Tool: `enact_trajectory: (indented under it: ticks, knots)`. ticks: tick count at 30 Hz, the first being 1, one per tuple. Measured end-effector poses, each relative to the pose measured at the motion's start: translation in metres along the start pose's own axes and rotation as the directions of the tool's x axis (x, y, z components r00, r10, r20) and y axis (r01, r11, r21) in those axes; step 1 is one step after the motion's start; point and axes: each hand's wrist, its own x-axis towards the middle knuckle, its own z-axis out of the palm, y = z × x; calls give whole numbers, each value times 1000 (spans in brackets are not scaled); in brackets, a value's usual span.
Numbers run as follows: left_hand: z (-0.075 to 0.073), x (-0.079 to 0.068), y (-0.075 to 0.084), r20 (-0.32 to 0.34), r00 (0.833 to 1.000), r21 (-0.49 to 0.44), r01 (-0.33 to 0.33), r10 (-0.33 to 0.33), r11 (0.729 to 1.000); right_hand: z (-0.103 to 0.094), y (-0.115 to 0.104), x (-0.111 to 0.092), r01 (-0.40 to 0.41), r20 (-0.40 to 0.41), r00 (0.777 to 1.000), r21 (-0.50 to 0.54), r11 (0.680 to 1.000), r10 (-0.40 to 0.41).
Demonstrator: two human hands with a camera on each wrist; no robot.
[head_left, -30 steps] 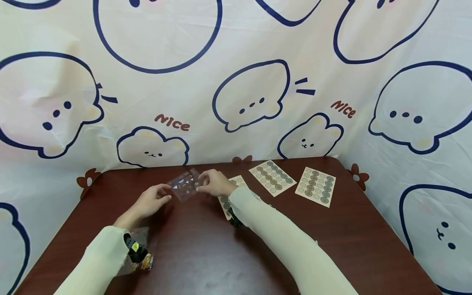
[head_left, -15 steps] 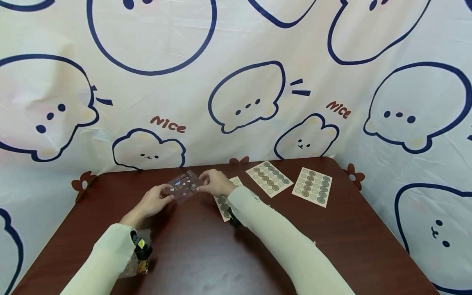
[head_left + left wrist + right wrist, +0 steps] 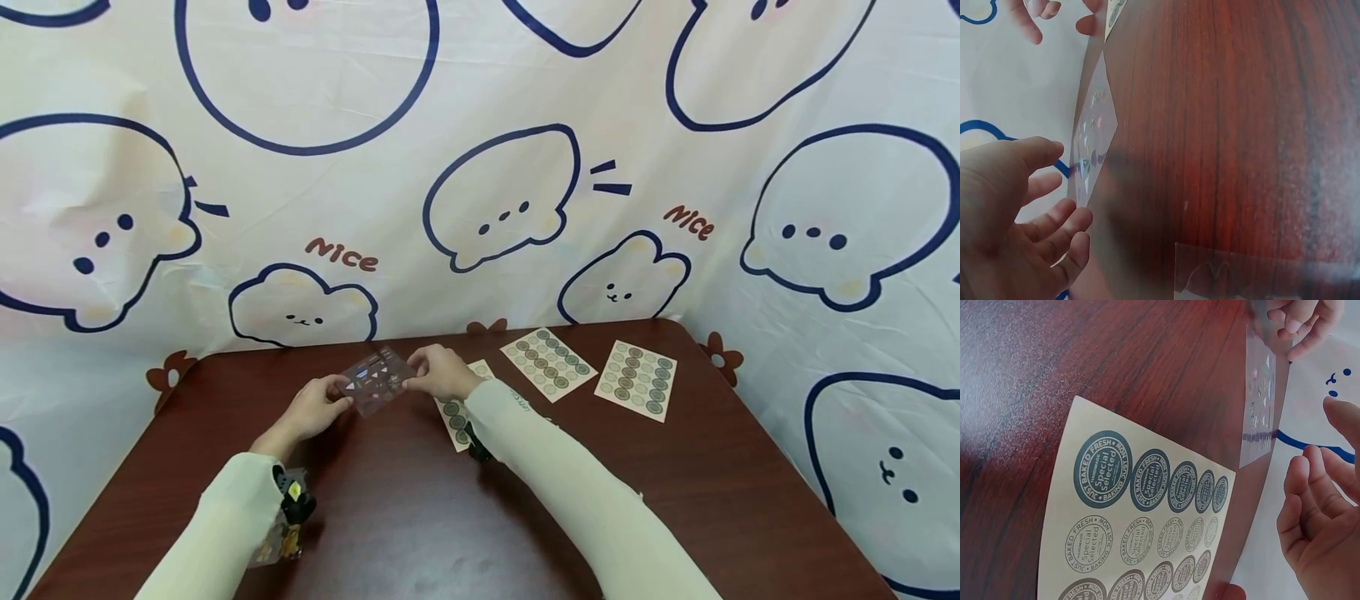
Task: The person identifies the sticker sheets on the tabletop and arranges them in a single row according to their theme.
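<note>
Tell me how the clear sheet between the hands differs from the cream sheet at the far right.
The clear sheet is see-through; the cream sheet looks opaque. The clear sheet bears small, shiny shapes, some triangular; the cream sheet bears rows of round emblems. The clear sheet is between the left hand and right hand; the cream sheet is off to the right, apart from both. Both are thin, four-cornered sheets.

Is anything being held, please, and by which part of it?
Nothing is held: the left hand and right hand are near the transparent sheet with shiny shapes, neither pinching it; left-hand contact is unclear.
</note>
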Motion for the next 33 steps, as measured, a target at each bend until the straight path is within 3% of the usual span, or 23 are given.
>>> enact_trajectory:
  ticks: [7, 14, 20, 28, 33]
  knots:
    - [6, 4, -1, 16, 1000, -15, 22, -22, 1000, 2, -4, 1, -4, 5, 1000, 12, 1000, 4]
    - [13, 7, 1, 25, 996, 75, 86, -88, 993, 8, -3, 6, -12, 20, 1000, -23, 1000, 13]
    - [19, 12, 1, 18, 995, 157, 90, -94, 983, 13, -1, 10, -30, 25, 999, -47, 998, 31]
    - [7, 10, -4, 53, 998, 135, 19, -26, 991, 15, 0, 9, -20, 21, 1000, -71, 997, 22]
    - [2, 6, -10, 95, 995, 84, 23, -31, 996, 19, 1, 7, -46, 41, 998, -72, 996, 49]
